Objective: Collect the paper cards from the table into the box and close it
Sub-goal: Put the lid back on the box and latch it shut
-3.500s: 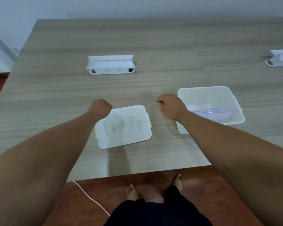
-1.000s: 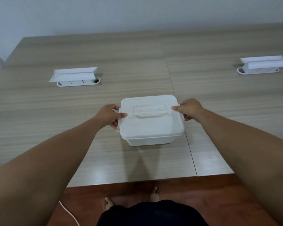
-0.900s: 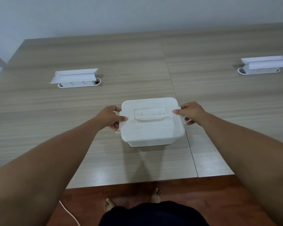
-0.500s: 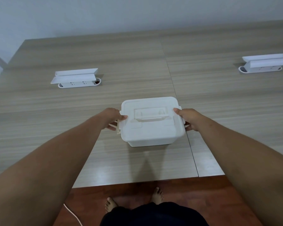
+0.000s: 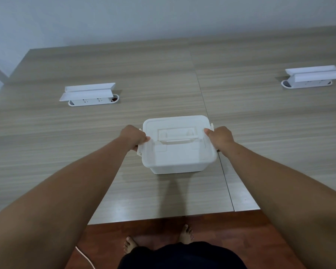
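**Both hands on the closed box**

The white plastic box [image 5: 177, 146] stands near the front edge of the wooden surface [image 5: 85, 152], its lid [image 5: 177, 140] on. Both arms reach forward, almost straight. The left hand [image 5: 133, 137] grips the left side latch, fingers closed on it. The right hand [image 5: 220, 136] holds the right side in the same way.

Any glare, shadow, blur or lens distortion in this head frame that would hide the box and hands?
Head view: soft glare on the table near its front edge; two faint shadows run from the box toward the viewer; wide-angle bending stretches the forearms and tilts the table edges; the left hand, right hand and lid are slightly soft but readable.
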The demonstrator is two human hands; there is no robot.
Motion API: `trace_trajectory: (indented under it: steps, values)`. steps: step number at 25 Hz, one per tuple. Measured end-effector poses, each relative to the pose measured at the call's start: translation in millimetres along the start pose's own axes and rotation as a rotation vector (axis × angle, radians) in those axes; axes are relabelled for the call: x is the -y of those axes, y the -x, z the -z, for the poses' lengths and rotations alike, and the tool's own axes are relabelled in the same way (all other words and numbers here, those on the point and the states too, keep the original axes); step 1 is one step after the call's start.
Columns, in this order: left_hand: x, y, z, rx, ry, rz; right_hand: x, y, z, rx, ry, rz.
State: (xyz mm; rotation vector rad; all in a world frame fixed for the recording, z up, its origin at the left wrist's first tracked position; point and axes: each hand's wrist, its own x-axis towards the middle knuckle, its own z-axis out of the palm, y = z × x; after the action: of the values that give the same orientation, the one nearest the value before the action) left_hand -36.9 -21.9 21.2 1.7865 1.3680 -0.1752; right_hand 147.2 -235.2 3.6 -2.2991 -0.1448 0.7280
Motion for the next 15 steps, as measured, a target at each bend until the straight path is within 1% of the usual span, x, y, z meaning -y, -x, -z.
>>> trace_trajectory:
  steps: [3, 6, 8, 10, 11, 13, 15]
  values:
    - [-3.3, -1.6, -2.9, -0.052, -0.085, -0.059, 2.5, 8.3, -11.8, -0.072, 0.084, 0.028]
    - [-0.4, -2.7, 2.3, -0.001, -0.068, -0.066, 4.0, 11.4, -12.2, -0.051, 0.154, 0.063]
    - [5.2, -7.2, 7.1, 0.115, -0.032, -0.106, -1.0, 8.9, -7.5, 0.019, 0.143, 0.107]
    - [11.2, -7.2, 11.8, 0.271, 0.043, -0.151, -9.4, 6.0, -0.7, 0.147, 0.012, 0.13]
    - [12.9, -7.1, 13.4, 0.321, 0.067, -0.158, -12.4, 4.7, 2.7, 0.217, -0.063, 0.125]
    - [14.7, -8.7, 12.0, 0.334, 0.054, -0.169, -14.3, 2.7, 5.6, 0.313, -0.126, 0.112]
    - [10.5, -5.6, 5.2, 0.27, 0.042, -0.193, -10.3, 3.4, 3.4, 0.336, -0.099, 0.117]
